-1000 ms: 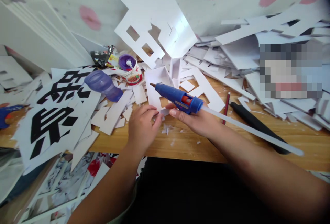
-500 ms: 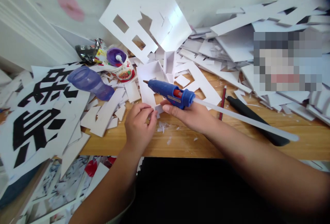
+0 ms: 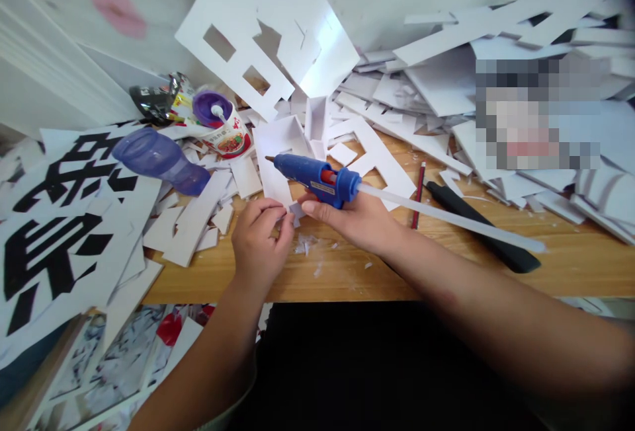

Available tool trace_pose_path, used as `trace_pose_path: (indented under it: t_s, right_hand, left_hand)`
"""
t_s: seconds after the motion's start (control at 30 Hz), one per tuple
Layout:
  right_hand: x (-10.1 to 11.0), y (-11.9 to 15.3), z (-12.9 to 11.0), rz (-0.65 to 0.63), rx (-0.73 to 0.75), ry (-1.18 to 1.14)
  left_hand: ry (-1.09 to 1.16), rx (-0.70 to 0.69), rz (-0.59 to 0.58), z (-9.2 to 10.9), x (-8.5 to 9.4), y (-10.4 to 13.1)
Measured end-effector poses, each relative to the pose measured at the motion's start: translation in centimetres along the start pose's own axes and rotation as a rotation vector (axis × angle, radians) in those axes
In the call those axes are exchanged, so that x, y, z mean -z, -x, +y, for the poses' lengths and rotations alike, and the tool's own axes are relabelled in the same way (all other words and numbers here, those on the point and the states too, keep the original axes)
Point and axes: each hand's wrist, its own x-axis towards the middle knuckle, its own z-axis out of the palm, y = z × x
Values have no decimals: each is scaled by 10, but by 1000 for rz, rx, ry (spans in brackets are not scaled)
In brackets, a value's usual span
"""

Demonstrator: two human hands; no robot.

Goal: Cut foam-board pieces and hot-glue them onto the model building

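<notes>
A blue glue gun (image 3: 317, 178) with a long translucent glue stick (image 3: 446, 216) out of its back lies in my right hand (image 3: 364, 219), its nozzle pointing left. My right hand is closed round it, and the thumb and fingertips also touch a small white piece (image 3: 296, 211). Just left of that piece, my left hand (image 3: 260, 236) is closed, thumb and forefinger pinched at its edge; what they grip is too small to make out. Behind the hands stands a white open box shape (image 3: 282, 137), with a narrower one (image 3: 316, 120) beside it.
White board scraps (image 3: 431, 87) are heaped at the right. A black-handled tool (image 3: 476, 226) and a red pencil (image 3: 419, 196) lie right of my hands. At the left are a purple bottle (image 3: 161, 160), a paper cup (image 3: 231, 137) and sheets with black characters (image 3: 54, 239).
The whole view has shifted, so the table things appear slightly further left. Both hands keep nearly the same pose, with the glue gun still in my right hand.
</notes>
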Motion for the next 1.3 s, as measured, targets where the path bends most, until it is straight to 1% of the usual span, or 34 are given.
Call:
trace_pose_path:
  t_s: [0.2, 0.33, 0.47, 0.63, 0.77, 0.87, 1.0, 1.17, 1.3]
  right_hand:
    - [0, -1, -2, 22, 32, 3]
    - [1, -2, -6, 29, 10, 22]
    - [2, -2, -5, 17, -11, -8]
    - [7, -2, -6, -2, -53, -97]
    - [10, -4, -8, 24, -42, -211]
    - [11, -4, -8, 33, -34, -252]
    - [10, -4, -10, 15, -48, -221]
    - [10, -4, -12, 5, -38, -208]
    - [11, -3, -11, -12, -36, -136]
  left_hand:
    - [25, -13, 1, -1, 0, 0]
    - [18, -16, -8, -1, 1, -1]
    - [17, -15, 5, -2, 0, -1]
    - [51, -5, 10, -3, 0, -1]
    - [110, 10, -3, -4, 3, 0]
    - [147, 32, -17, -4, 5, 2]
    - [186, 62, -40, -2, 6, 1]
    - [211, 112, -21, -2, 5, -1]
    - [214, 127, -8, -3, 3, -1]
